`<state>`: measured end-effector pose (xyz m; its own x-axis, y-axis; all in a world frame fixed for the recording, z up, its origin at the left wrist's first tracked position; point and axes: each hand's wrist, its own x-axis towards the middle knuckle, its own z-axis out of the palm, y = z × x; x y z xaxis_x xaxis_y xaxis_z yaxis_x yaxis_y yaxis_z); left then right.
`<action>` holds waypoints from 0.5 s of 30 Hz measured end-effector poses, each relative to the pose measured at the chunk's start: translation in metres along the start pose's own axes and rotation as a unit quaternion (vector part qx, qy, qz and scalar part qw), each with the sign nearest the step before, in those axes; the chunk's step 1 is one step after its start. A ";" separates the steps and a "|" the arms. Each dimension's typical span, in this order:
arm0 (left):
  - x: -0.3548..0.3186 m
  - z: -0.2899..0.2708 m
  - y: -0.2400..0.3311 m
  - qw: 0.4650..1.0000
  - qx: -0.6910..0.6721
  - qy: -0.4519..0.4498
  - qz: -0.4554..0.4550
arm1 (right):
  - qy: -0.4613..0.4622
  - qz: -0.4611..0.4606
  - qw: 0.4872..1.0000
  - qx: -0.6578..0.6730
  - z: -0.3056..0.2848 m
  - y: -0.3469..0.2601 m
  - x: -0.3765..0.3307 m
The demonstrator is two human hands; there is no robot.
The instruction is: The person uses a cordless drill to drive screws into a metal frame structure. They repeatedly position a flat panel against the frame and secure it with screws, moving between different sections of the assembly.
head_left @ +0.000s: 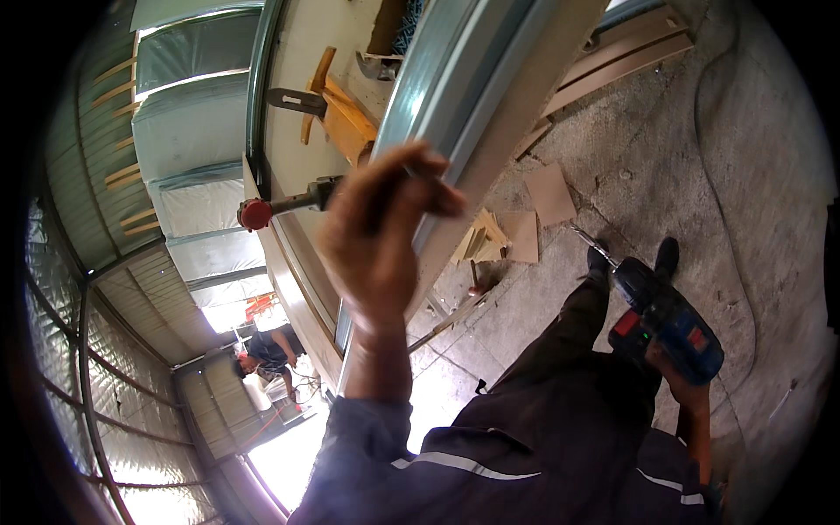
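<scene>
My left hand is raised over a long grey metal profile on the bench. Its fingers are bent in a loose pinch and blurred by motion; whatever sits between them cannot be made out. Low at my right side, my right hand grips the handle of a blue and black cordless drill. A long bit in its chuck points up and left. Beyond my left hand lie a wooden hand plane and a red-ended tool, partly hidden behind the hand.
A box of screws and a claw hammer lie on the bench. Flat brown pieces, wood offcuts and a cable are on the concrete floor. Boards lie farther off. Another person works in the background.
</scene>
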<state>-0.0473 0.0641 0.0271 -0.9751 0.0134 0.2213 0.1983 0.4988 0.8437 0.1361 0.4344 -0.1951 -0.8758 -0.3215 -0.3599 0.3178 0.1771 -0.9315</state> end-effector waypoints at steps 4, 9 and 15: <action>-0.065 0.035 -0.004 0.949 -0.155 0.071 -0.264 | -0.027 -0.007 0.999 0.026 0.011 -0.028 0.009; -0.092 0.041 -0.037 0.882 -0.307 0.098 -0.343 | -0.022 0.019 0.998 0.061 0.030 -0.053 0.028; -0.103 0.045 -0.053 0.805 -0.469 0.150 -0.333 | -0.024 -0.065 0.997 0.031 0.040 -0.076 0.045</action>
<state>0.0377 0.0754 -0.0628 -0.8567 -0.2658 -0.4421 -0.2332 -0.5651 0.7914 0.0873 0.3690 -0.1423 -0.8934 -0.3825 -0.2358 0.2248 0.0740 -0.9716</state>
